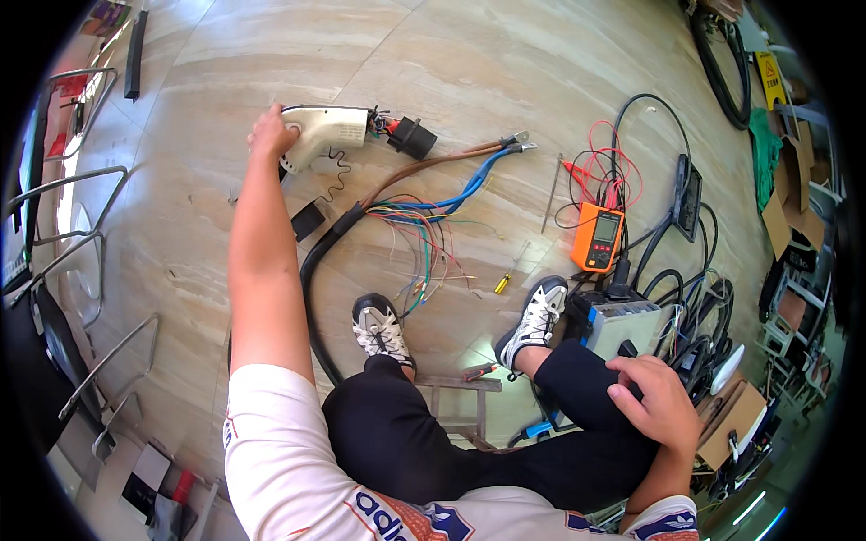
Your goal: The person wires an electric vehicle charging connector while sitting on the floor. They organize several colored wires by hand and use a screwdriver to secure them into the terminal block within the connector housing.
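Note:
At the far left of the floor, my left hand point(271, 135) is closed on the end of a cream-coloured EV charging gun point(327, 131). Loose wires stick out of the gun's other end, beside a black round connector point(412, 138). Just below lies a thick black cable point(316, 270). Its stripped end fans out into brown and blue conductors point(465, 185) with metal lugs and several thin coloured wires point(428, 243). My right hand point(654, 397) rests on my right knee with its fingers loosely spread, and I see nothing held in it.
An orange meter point(597, 236) with red leads stands to the right, by a grey metal box point(622, 320) and tangled black cables point(713, 307). A yellow-handled screwdriver point(502, 284) lies near my shoe. Metal-framed chairs point(90, 234) line the left side. A small stool point(460, 397) is between my legs.

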The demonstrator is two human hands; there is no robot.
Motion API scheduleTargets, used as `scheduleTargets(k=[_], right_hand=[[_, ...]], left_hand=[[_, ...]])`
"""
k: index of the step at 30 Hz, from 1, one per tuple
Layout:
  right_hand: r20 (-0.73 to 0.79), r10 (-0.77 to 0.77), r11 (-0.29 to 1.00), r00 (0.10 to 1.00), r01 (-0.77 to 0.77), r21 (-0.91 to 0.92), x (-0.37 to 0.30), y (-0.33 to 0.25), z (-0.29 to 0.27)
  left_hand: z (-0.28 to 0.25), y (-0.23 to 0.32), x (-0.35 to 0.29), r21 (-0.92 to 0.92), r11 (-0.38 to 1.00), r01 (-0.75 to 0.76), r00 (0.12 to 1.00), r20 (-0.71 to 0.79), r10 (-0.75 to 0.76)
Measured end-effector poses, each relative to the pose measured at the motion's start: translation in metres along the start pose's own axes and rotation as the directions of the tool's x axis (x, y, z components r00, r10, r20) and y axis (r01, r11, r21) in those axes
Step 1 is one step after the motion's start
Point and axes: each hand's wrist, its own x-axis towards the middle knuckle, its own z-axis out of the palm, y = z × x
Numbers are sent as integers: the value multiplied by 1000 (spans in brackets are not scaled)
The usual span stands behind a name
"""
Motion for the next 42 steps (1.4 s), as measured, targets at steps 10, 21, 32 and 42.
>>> scheduleTargets(k=[10,21,32,42], right_hand=[[-38,-209,978,977,208,-19,-29,2,9],[-199,-334,941,921,315,-124,-50,17,21],[358,-576,818,735,521,244,-47,-15,55],[413,-664,711,623,356,606,-79,-60,117]], left_hand=[[-97,14,-144,-363,913,-184,872,369,322],[-238,70,-373,-275,833,-480,774,313,550],[-264,27,-507,-260,712,-653,758,-211,618],[-218,11,-512,-43,758,-651,509,-766,393]])
